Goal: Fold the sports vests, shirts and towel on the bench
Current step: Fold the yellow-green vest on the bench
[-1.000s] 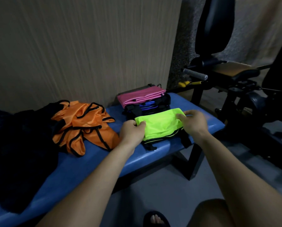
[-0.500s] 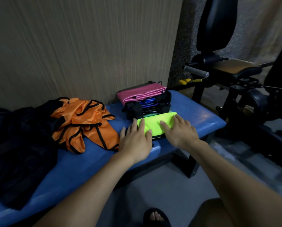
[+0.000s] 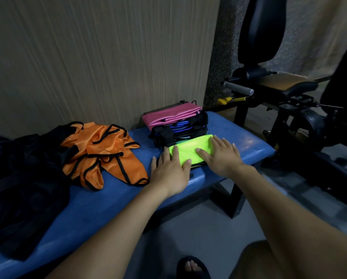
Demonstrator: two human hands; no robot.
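A folded neon-green vest (image 3: 190,149) lies flat near the front edge of the blue bench (image 3: 100,198). My left hand (image 3: 169,172) presses on its left end with straight fingers. My right hand (image 3: 221,156) lies flat on its right end. Just behind it stands a stack of folded vests (image 3: 178,125) with a pink one on top. Loose orange vests with black trim (image 3: 104,154) lie crumpled at the bench's middle, and a heap of dark clothing (image 3: 17,182) covers the left end.
A wood-grain wall runs right behind the bench. Black gym machines (image 3: 285,93) with a padded seat and a grey handle stand to the right. My sandalled foot (image 3: 191,267) is on the grey floor in front of the bench.
The green vest went from being held at both ends to lying folded on the bench; both hands released it and now press flat on it, spreading slightly apart.
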